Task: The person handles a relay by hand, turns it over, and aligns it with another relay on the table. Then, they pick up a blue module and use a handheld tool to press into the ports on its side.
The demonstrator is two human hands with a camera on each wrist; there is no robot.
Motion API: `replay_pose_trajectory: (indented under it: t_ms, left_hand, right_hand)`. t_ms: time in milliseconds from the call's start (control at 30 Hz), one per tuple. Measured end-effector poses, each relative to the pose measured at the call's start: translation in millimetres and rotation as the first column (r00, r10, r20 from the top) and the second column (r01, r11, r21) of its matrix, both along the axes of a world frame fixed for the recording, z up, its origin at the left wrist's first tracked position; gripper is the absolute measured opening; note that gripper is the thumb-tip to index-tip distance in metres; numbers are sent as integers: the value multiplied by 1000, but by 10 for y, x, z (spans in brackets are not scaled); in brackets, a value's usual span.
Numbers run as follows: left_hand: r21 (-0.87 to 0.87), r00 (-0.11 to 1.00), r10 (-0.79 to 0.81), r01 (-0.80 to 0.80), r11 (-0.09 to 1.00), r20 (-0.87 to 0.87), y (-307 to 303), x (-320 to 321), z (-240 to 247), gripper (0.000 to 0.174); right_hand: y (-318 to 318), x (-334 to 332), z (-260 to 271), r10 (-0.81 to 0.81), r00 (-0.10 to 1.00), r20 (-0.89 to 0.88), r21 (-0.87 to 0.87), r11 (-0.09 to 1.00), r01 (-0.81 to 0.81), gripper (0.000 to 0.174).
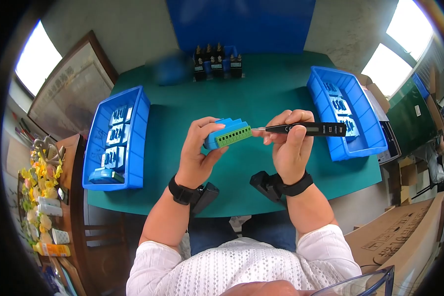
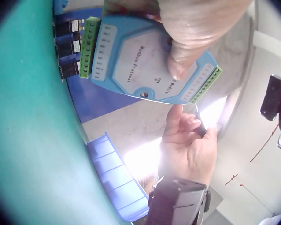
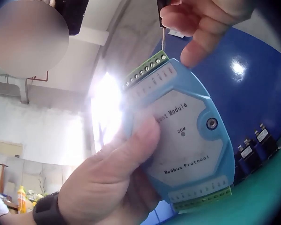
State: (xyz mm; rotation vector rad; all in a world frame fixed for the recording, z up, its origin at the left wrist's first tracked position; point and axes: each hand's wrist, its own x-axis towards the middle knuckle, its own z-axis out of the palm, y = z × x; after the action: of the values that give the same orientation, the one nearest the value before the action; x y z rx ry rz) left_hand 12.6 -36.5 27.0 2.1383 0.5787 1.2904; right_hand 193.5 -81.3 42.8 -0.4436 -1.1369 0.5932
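Above the surface, left hand: pinches the module, thumb across its printed face.
Green terminals: tip of the pen at the end one; probably a screw-turning step, next calling for a steady tip.
Right hand: clamped on the pen, held roughly level, forearm angled inward.
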Motion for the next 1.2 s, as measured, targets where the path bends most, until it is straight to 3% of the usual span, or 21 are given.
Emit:
replay_pose_trajectory:
  t_ms: [733, 1200]
  left_hand:
    - [9, 1000, -6, 6, 1000, 19, -15, 5, -5, 40]
    - [12, 1000, 17, -17, 1000, 13, -19, 5, -3, 39]
  right_hand:
    - [-29, -35, 18, -150, 977, 154, -6, 988, 152, 37]
    - [-40, -19, -12, -80, 988, 130, 9, 997, 79, 31]
